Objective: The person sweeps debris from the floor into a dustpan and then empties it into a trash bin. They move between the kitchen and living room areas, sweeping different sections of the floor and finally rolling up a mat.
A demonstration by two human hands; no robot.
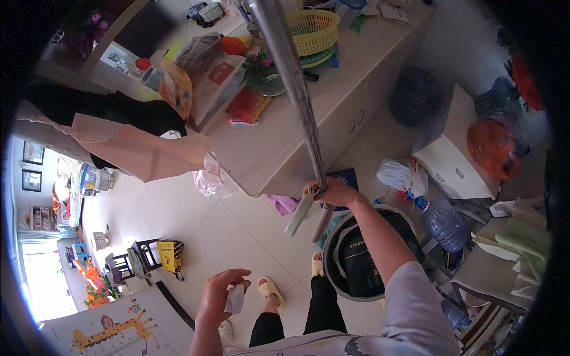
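Observation:
My right hand (337,192) grips the lower part of a long grey metal pole-like tool (291,75). The tool slants up past the wooden cabinet and out at the top of the view. A pale green handle-like piece (299,214) and a brownish one (323,224) hang below my fingers; how they join the pole is hidden. My left hand (221,287), low and left of centre, holds a small white piece of paper or tissue (234,299). Beneath my right forearm stands a round grey tub (329,262) with a dark bag (360,271) in it.
Ahead is a wooden cabinet (267,147) bearing a yellow plastic basket (318,26) and bags. Peach cloth (142,147) hangs at the left. To the right are a large water bottle (445,224), a chair (485,271) with towels and a white drawer unit (458,164). Tiled floor (218,236) lies below.

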